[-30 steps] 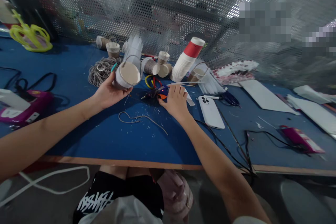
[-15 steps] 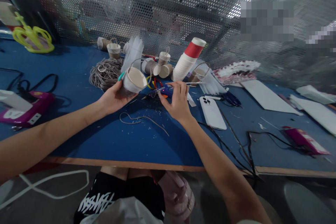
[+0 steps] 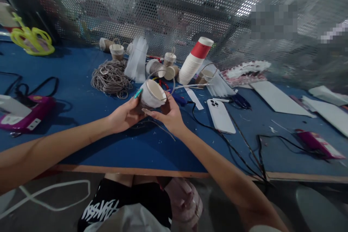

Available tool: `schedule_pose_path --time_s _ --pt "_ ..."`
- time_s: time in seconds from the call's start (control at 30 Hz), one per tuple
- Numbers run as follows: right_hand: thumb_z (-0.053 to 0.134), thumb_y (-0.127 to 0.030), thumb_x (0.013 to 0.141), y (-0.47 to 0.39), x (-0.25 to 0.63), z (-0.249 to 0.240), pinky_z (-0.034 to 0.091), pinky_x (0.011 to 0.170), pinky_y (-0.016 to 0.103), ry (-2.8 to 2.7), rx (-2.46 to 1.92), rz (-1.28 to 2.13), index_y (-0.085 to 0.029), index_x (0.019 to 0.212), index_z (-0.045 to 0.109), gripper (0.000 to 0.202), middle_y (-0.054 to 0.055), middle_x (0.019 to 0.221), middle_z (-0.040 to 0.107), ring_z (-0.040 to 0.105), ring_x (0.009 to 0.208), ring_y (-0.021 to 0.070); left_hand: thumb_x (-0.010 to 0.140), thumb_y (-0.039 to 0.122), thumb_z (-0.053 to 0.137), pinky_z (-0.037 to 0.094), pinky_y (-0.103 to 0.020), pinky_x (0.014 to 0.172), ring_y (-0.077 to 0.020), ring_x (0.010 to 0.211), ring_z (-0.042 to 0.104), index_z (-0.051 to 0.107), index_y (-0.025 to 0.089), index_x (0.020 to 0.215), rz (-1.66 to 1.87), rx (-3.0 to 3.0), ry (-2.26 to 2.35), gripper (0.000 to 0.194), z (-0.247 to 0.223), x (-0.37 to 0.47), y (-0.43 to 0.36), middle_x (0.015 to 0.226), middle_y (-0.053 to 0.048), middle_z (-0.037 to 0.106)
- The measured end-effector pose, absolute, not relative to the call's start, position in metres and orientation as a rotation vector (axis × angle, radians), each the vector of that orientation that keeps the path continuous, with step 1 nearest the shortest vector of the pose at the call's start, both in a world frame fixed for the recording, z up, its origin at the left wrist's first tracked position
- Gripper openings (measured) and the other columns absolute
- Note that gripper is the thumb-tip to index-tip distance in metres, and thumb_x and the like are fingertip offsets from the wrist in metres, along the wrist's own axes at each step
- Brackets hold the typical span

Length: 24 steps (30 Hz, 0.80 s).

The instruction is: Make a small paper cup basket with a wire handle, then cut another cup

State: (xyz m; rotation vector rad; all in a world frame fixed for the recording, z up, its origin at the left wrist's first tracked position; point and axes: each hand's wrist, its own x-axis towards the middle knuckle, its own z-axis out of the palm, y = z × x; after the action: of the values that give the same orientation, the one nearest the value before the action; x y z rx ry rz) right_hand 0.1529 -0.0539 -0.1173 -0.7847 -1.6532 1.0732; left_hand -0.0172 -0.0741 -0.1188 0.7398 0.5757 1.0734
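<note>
A paper cup (image 3: pixel 152 96) with a white band round its outside and a thin cord loop over its rim is tilted with its mouth toward me. My left hand (image 3: pixel 126 114) grips its left side, the thumb with a green nail near the rim. On the right, my right hand (image 3: pixel 172 116) closes round the cup, thumb under its lower edge and fingers partly hidden behind it. A blue glue gun (image 3: pixel 179 99) lies just beyond my right hand, and red-handled scissors (image 3: pixel 164 84) are partly covered behind the cup. Under my hands runs a loose grey cord (image 3: pixel 164 130).
Behind stand a bundle of grey cord (image 3: pixel 111 78), white strips (image 3: pixel 136 59), and a leaning stack of paper cups (image 3: pixel 190 63). A white phone (image 3: pixel 220 116) and a black cable (image 3: pixel 223 137) lie right. Purple power strips (image 3: pixel 35 116) sit left and far right.
The cup has moved right and slightly down in my left hand. My right hand has left the glue gun area, come down and left, and closed on the cup.
</note>
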Motion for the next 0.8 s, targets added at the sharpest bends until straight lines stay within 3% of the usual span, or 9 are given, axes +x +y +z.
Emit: schedule_pose_path --time_s 0.17,0.3,0.47,0.57,0.67,0.8 --pt "0.076 -0.06 0.061 -0.055 0.16 -0.106 0.049 0.1 0.048 -1.691 -0.796 0.81 -0.025 0.122 0.045 0.077 0.012 0.124 0.061 0.059 0.116 0.0279 0.069 0.049 0.078 0.044 -0.047 0.106 -0.0296 0.13 0.049 0.06 0.027 0.111 1.087 0.854 0.554 0.051 -0.119 -0.019 -0.076 0.128 -0.005 0.06" --pt "0.074 -0.055 0.067 -0.056 0.166 -0.102 0.048 0.101 0.048 -1.717 -0.796 0.577 -0.025 0.125 0.043 0.072 0.013 0.127 0.058 0.057 0.119 0.0278 0.07 0.041 0.079 0.039 -0.045 0.11 -0.028 0.132 0.045 0.055 0.031 0.121 1.273 1.088 0.579 0.057 -0.116 -0.024 -0.075 0.132 -0.004 0.055" --pt "0.07 -0.057 0.072 -0.059 0.167 -0.103 0.049 0.101 0.047 -1.807 -0.827 0.422 -0.025 0.127 0.046 0.068 0.012 0.128 0.058 0.057 0.12 0.028 0.066 0.025 0.082 0.02 -0.042 0.122 -0.0277 0.146 0.025 0.04 0.034 0.14 1.412 1.493 0.647 0.086 -0.114 -0.026 -0.082 0.149 -0.005 0.039" --pt "0.068 -0.054 0.077 -0.064 0.166 -0.103 0.049 0.102 0.047 -1.888 -0.811 0.348 -0.025 0.13 0.045 0.065 0.012 0.131 0.059 0.057 0.121 0.0279 0.061 0.025 0.086 0.018 -0.043 0.123 -0.0309 0.147 0.02 0.035 0.031 0.145 1.462 1.643 0.728 0.098 -0.115 -0.024 -0.087 0.152 -0.008 0.032" --pt "0.063 -0.049 0.083 -0.065 0.166 -0.102 0.047 0.104 0.048 -1.947 -0.74 0.237 -0.026 0.134 0.042 0.06 0.012 0.135 0.057 0.055 0.125 0.0275 0.061 0.03 0.087 0.023 -0.044 0.121 -0.0327 0.145 0.023 0.037 0.03 0.143 1.545 1.763 0.797 0.096 -0.118 -0.025 -0.087 0.148 -0.009 0.032" --pt "0.056 -0.038 0.089 -0.057 0.171 -0.102 0.041 0.11 0.052 -2.003 -0.687 0.058 -0.029 0.139 0.036 0.055 0.011 0.14 0.054 0.049 0.132 0.0276 0.061 0.043 0.086 0.032 -0.044 0.114 -0.0308 0.131 0.039 0.043 0.031 0.138 1.753 1.839 0.792 0.089 -0.125 -0.032 -0.076 0.135 -0.007 0.037"
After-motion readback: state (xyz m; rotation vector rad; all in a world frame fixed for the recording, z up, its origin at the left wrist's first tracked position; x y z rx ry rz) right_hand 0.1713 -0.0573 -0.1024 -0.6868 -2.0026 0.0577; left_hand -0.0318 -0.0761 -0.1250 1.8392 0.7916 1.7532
